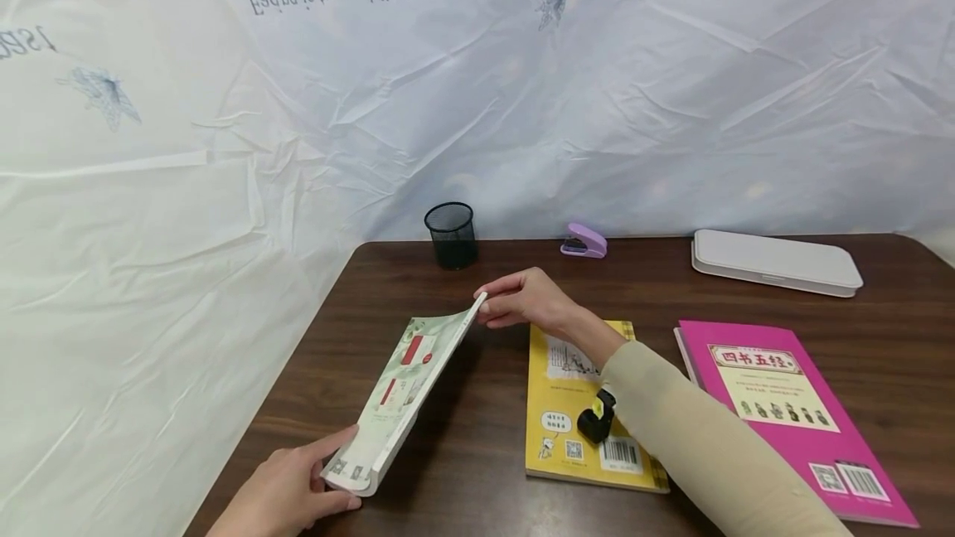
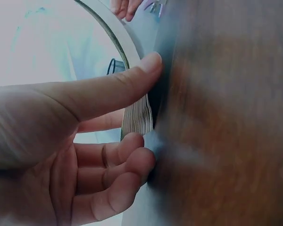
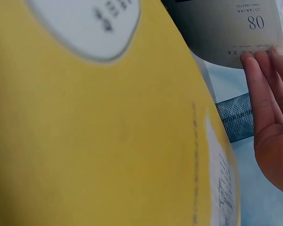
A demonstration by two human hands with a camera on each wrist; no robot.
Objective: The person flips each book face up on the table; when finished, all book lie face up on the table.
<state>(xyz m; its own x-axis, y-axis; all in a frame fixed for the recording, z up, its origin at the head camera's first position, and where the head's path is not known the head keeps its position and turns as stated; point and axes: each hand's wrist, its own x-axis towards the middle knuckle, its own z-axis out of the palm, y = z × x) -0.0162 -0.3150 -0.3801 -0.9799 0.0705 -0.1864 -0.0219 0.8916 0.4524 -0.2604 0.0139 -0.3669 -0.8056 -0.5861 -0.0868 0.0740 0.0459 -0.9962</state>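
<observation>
A thick magazine (image 1: 403, 379) with a pale green and white cover is tilted up from the dark table, its right side raised and its cover bent. At its near end my left hand (image 1: 287, 479) grips the corner; in the left wrist view the thumb and curled fingers lie about the page edges (image 2: 137, 117). My right hand (image 1: 533, 301) pinches the far right corner. The right wrist view shows those fingertips on the magazine's grey side (image 3: 245, 35), printed with "08". Under my right forearm lies a yellow book (image 1: 552, 413), partly hidden by the sleeve.
A pink book (image 1: 783, 404) lies on the table (image 1: 298, 404) at the right. Along the back stand a black mesh pen cup (image 1: 453, 243), a purple stapler (image 1: 584, 241) and a white case (image 1: 776, 259). A white sheet (image 1: 597, 123) hangs behind and at the left.
</observation>
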